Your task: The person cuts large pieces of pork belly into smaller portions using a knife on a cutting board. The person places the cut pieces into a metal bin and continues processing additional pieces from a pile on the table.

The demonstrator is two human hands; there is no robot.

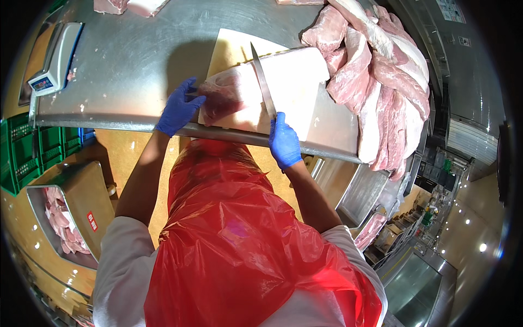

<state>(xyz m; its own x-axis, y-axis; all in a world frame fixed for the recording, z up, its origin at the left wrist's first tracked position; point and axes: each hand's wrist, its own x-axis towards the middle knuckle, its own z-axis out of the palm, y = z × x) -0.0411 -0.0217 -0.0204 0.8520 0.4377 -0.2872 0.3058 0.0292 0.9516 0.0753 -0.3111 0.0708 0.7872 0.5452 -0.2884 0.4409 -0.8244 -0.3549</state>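
A long pork slab [229, 92], pink at its left end and white with fat elsewhere, lies on a cream cutting board [229, 43] at the steel table's front edge. My blue-gloved left hand [180, 109] is at the slab's left end, thumb and fingers apart; whether its fingertips touch the meat is unclear. In my blue-gloved right hand [285, 139] is the handle of a long knife [263, 87], its blade slanting up and left across the slab. A large heap of pork pieces [392, 98] sits right of the board.
A digital scale [54, 57] stands on the steel table [120, 65] at left, with meat pieces [143, 6] at the back. Green crates [38, 147] and a metal bin of meat [79, 207] are below left. Metal trays [354, 196] are below right. My red apron [234, 234] fills the lower middle.
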